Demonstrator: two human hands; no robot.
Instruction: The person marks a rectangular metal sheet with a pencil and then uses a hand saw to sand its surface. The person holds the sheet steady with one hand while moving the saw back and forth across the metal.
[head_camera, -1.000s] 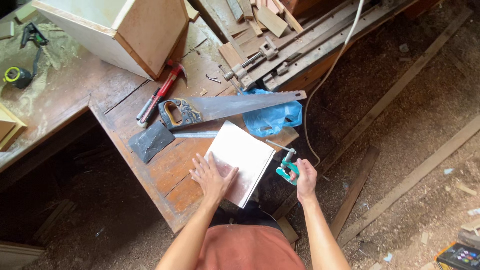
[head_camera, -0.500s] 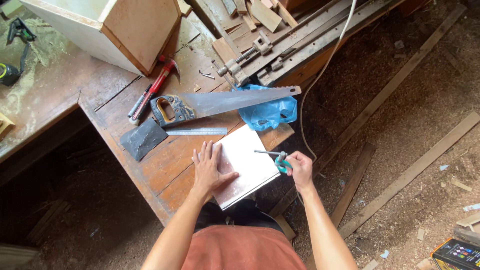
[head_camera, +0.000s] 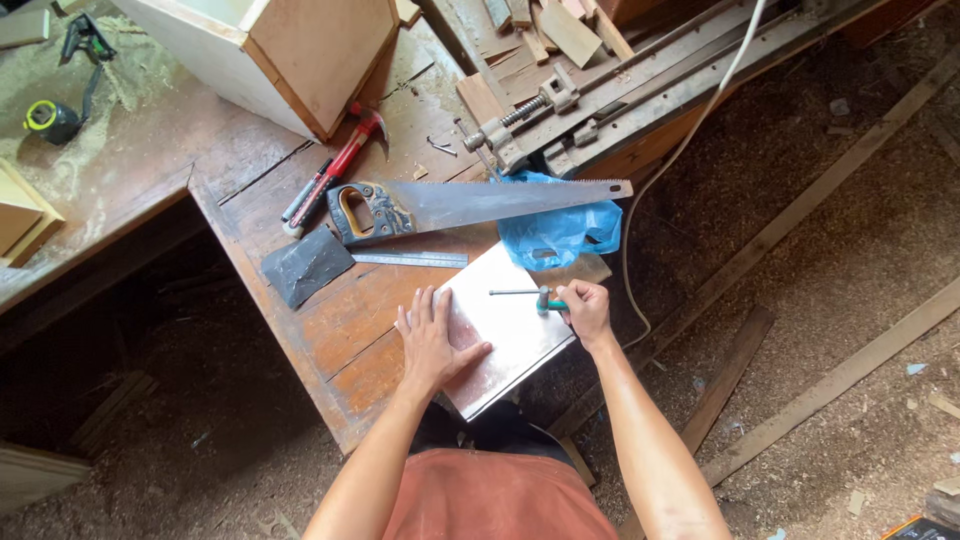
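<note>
Your left hand (head_camera: 432, 340) lies open, flat on the pale panel (head_camera: 505, 335) at the bench's (head_camera: 340, 330) near corner, pinning it, while your right hand (head_camera: 585, 310) grips a green-handled tool (head_camera: 520, 294), tip across the panel, saw (head_camera: 450, 205) just beyond.

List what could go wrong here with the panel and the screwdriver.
The white panel overhangs the workbench edge, pinned only by the left hand; it might tip or slide. The screwdriver in the right hand points toward the left hand, so a slip could jab it. The handsaw lies close behind, teeth exposed.
</note>
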